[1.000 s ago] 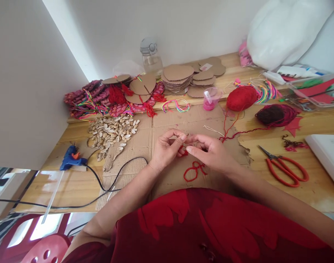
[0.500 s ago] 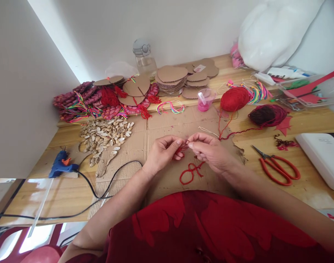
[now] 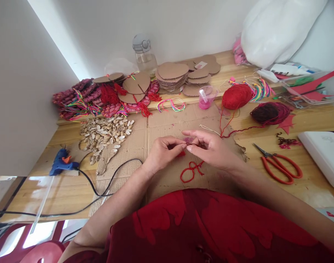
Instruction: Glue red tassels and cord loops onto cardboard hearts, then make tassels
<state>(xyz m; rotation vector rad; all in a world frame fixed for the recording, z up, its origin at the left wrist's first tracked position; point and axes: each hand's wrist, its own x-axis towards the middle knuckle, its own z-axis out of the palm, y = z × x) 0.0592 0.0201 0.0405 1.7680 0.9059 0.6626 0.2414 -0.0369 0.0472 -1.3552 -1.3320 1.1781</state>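
My left hand (image 3: 167,150) pinches a thin dark red yarn (image 3: 191,144) between thumb and fingertips. Close against it, my right hand (image 3: 207,148) grips the same yarn between thumb and bent fingers, its index finger stretched out above. A bit of red yarn hangs just under my left fingertips, mostly hidden. Below the hands a looped piece of red yarn (image 3: 187,175) lies on the cardboard sheet (image 3: 167,126). Strands run to the right from there toward a red yarn ball (image 3: 237,96) and a dark maroon yarn ball (image 3: 271,112).
Orange-handled scissors (image 3: 283,168) and a white box (image 3: 321,157) lie at right. At left are peanut shells (image 3: 109,133) and a blue glue gun (image 3: 62,162) with its black cable. Behind stand stacked cardboard shapes (image 3: 172,71), a pink-stained cup (image 3: 206,98) and a bottle (image 3: 145,54).
My right hand has opened its index finger outward over the yarn, and my left fingers have straightened into a flatter pinch. The looped yarn stays in place.
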